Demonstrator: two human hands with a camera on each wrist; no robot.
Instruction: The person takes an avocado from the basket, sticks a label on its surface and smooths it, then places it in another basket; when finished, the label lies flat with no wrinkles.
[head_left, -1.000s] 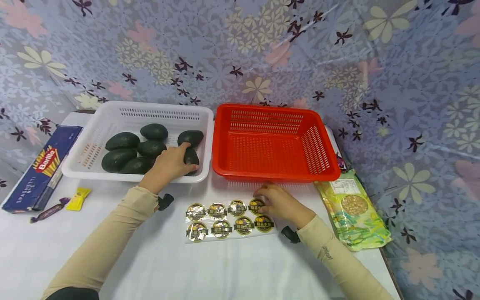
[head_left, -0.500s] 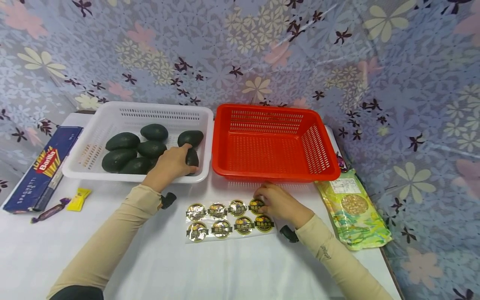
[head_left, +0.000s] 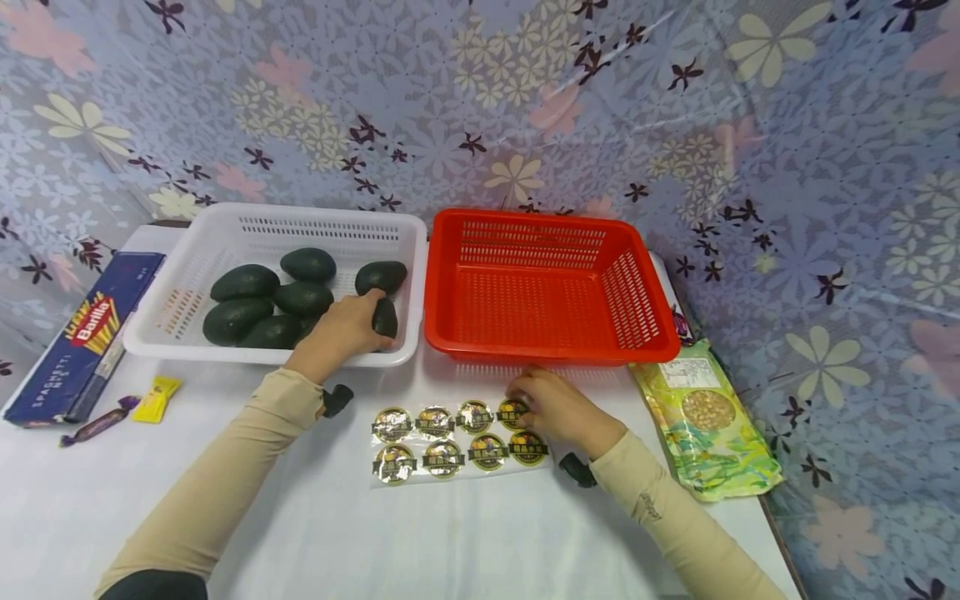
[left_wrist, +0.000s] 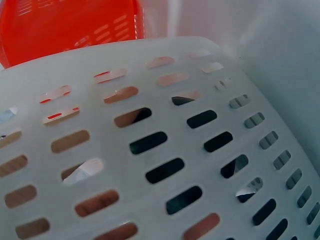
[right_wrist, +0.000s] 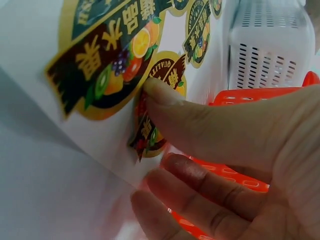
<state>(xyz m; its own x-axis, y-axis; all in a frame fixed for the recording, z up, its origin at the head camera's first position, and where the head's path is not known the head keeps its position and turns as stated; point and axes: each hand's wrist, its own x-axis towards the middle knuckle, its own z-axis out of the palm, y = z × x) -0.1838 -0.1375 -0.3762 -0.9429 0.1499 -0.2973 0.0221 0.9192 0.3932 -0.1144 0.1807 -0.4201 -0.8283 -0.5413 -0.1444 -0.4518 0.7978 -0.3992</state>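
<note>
In the head view my left hand [head_left: 341, 327] reaches into the white basket [head_left: 300, 215] and grips a dark green avocado [head_left: 385, 320] at its front right corner. Several other avocados [head_left: 276, 332] lie around it. The basket's slotted wall [left_wrist: 150, 120] covers most of the left wrist view, with bits of hand and avocado showing through. My right hand [head_left: 558, 406] is at the right end of a sheet of round stickers [head_left: 442, 442]. In the right wrist view its thumb [right_wrist: 167, 95] lies on one sticker [right_wrist: 162, 67] while the fingers bend by the sheet's edge; the index fingertip is hidden.
A red basket [head_left: 536, 308] stands right of the white one. A yellow-green food bag [head_left: 708, 417] lies at the right. On the left are a blue spaghetti box [head_left: 86, 333], a yellow wrapped candy [head_left: 157, 398] and a purple-wrapped candy [head_left: 101, 422]. A floral curtain hangs behind.
My left hand and forearm have shifted slightly to the right, still gripping the avocado. The right hand stays almost still at the stickers.
</note>
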